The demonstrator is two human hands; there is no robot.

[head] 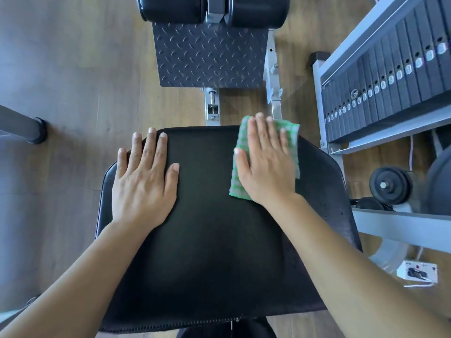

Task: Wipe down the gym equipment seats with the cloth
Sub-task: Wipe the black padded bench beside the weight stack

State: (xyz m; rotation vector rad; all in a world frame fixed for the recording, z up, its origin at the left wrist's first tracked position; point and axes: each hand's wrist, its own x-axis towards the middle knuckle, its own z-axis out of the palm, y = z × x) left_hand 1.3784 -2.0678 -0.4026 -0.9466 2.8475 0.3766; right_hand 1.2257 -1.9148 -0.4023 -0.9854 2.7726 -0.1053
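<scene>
A black padded seat [214, 228] fills the middle of the head view. My left hand [144, 181] lies flat on its far left part, fingers straight and spread. A green and white checked cloth [291, 132] lies on the seat's far right corner. My right hand [266, 164] presses flat on top of the cloth with straight fingers and covers most of it. The cloth's far edge reaches past the seat's front rim.
Beyond the seat are a black diamond-plate footplate [210, 54] and two black roller pads [212, 8]. A weight stack [390, 76] in a grey frame stands at the right, with a pulley [390, 185] and a white power strip [417, 273] below. Wooden floor [68, 69] lies to the left.
</scene>
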